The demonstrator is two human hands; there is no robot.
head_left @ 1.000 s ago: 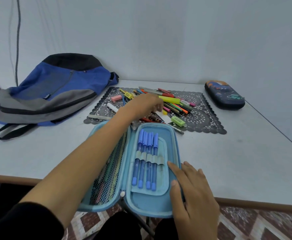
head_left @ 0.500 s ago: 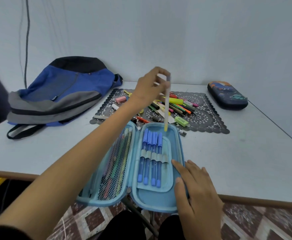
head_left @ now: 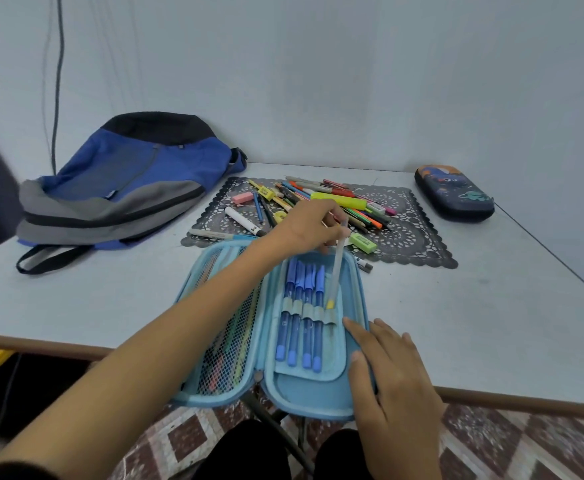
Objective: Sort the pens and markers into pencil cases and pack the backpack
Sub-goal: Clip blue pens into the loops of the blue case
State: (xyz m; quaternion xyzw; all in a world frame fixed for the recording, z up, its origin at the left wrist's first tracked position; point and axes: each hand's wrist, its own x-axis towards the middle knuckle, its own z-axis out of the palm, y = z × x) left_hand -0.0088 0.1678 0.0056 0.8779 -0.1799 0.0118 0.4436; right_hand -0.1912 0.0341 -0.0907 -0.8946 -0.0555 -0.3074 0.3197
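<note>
A light blue pencil case [head_left: 318, 400] lies open at the table's front edge. Several blue pens [head_left: 301, 317] sit under the elastic loops of its right half. My left hand [head_left: 313, 226] pinches a pale translucent pen [head_left: 336, 271] with a yellow tip, which points down at the loop band right of the blue pens. My right hand [head_left: 391, 372] rests with straight fingers on the case's right rim. A pile of pens and markers [head_left: 332, 202] lies on a dark lace mat [head_left: 415, 237]. A blue and grey backpack [head_left: 127, 188] lies at the back left.
A shut dark pencil case [head_left: 453, 194] with a cartoon print sits at the back right. Pink [head_left: 241, 198] and green [head_left: 363, 243] erasers lie on the mat. The open case's left mesh pocket [head_left: 228, 341] holds coloured pencils. A wall stands behind the table [head_left: 491, 323].
My left hand picked a pale pen from the pile, lifted it, then lowered it so its tip now sits at the case's loops. My right hand stayed on the case.
</note>
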